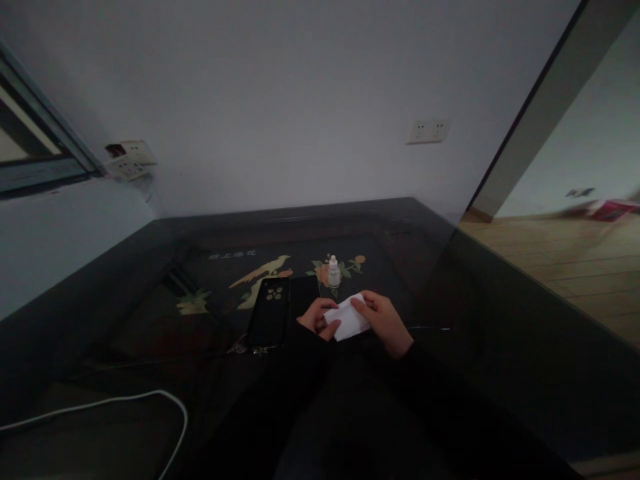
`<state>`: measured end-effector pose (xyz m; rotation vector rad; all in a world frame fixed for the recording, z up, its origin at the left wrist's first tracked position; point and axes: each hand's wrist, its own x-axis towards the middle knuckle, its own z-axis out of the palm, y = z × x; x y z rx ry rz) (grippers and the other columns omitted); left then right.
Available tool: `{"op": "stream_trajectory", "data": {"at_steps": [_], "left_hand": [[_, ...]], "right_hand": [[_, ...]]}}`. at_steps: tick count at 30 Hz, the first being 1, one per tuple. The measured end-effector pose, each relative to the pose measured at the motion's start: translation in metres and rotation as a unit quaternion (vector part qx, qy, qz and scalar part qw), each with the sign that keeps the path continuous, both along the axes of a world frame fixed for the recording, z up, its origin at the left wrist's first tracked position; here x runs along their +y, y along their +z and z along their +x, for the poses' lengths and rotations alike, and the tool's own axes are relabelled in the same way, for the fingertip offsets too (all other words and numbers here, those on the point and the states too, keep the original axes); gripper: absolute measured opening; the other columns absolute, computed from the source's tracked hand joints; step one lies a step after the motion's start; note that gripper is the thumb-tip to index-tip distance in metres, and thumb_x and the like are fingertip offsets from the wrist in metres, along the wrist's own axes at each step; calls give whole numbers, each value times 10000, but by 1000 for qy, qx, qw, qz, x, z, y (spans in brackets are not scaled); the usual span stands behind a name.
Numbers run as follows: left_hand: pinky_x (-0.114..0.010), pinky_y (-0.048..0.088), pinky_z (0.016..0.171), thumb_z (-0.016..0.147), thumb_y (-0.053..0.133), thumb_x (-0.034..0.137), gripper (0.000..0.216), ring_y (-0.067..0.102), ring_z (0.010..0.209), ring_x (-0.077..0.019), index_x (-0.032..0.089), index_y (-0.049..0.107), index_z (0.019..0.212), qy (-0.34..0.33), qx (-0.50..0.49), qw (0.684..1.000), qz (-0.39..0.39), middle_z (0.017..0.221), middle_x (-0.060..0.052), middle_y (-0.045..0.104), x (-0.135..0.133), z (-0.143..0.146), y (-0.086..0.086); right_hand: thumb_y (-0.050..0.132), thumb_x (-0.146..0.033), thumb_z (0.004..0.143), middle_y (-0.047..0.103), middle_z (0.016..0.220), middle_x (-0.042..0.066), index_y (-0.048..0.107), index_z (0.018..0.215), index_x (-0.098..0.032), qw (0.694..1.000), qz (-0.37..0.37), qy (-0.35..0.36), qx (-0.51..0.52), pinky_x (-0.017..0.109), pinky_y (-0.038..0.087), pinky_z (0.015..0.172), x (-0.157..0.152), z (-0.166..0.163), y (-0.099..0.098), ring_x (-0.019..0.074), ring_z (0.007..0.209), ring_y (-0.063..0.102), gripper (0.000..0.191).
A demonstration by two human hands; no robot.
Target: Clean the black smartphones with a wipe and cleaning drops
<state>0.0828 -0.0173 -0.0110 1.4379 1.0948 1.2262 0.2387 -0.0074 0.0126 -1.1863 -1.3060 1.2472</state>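
A white folded tissue or cloth is held between both hands above the dark table; I cannot tell which material it is. My left hand pinches its left edge between thumb and fingers. At its upper right, my right hand grips it with the thumb on top. Just beyond the hands stands a small clear dropper bottle with a white cap, upright. Left of my left hand lies a black phone case with several camera holes and a beaded strap at its lower end. A dark flat object lies beside the case, partly hidden by my left hand.
The glossy black table bears a bird and flower pattern and meets the wall behind. A white cable curves across its near left. A thin light stick-like thing lies right of my right hand. Wall sockets are above.
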Motion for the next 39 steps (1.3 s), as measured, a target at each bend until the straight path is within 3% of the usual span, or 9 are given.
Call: {"op": "stream_trajectory", "data": {"at_steps": [4,10,15,17,21,23,28,33,39], "left_hand": [[-122,301,379,695,577,324,194,413,373,-20,165,643,783,9,66,997,23,468,48,539,2,-3,-4],[-234,510,678,702,570,303,298,642,743,-137,144,646,943,15,26,1000,-6,844,-79,692,3,-3,-5],[-271,517,683,750,490,258,386,649,738,-138,161,532,1121,11,60,998,31,905,-75,689,3,-4,-5],[-317,493,764,743,478,222,329,626,848,-159,193,577,1056,35,167,975,141,986,-68,667,6,-7,-5],[-420,373,908,706,528,193,263,546,1022,-215,239,652,933,56,379,868,317,1096,-51,628,8,-10,-13],[-467,291,964,720,556,238,275,540,1053,-225,239,633,984,36,417,845,333,1111,-56,627,7,-9,-20],[-542,116,1019,719,598,398,438,510,1114,-246,217,560,1117,-25,451,833,320,1191,-106,574,5,-7,-38],[-545,130,1012,687,586,526,595,454,1174,-254,255,490,1208,-40,479,820,311,1273,-134,493,5,-10,-44],[-566,182,969,676,526,617,605,432,1181,-293,320,498,1201,-28,506,796,330,1285,-129,482,4,-11,-45]], "right_hand": [[573,-434,703,522,533,-33,528,694,-163,1000,1,-22,-6,203,342,420,4,3,-3,97,461,466,275],[558,-418,723,588,587,2,560,758,-149,999,13,-29,-36,217,369,429,4,5,-7,119,480,516,271],[520,-393,749,632,635,32,578,771,-145,994,38,-19,-103,238,410,471,9,9,-12,154,547,573,256],[520,-372,754,635,652,33,592,762,-150,987,62,-25,-146,242,412,501,14,11,-16,161,583,578,234],[550,-328,750,616,665,17,603,696,-183,963,119,-49,-236,253,397,604,25,9,-24,153,632,550,164],[571,-304,738,605,663,11,599,665,-196,952,142,-51,-267,258,391,645,28,5,-28,150,647,539,134],[620,-242,693,599,754,29,620,760,-196,933,192,-81,-294,299,391,746,36,4,-25,180,773,535,81],[538,-282,769,612,849,62,564,960,-149,929,216,-142,-266,310,429,760,61,1,-5,168,785,565,234],[608,-315,712,646,900,91,570,931,-136,934,212,-148,-246,299,458,764,90,-26,6,180,848,608,286]]}}
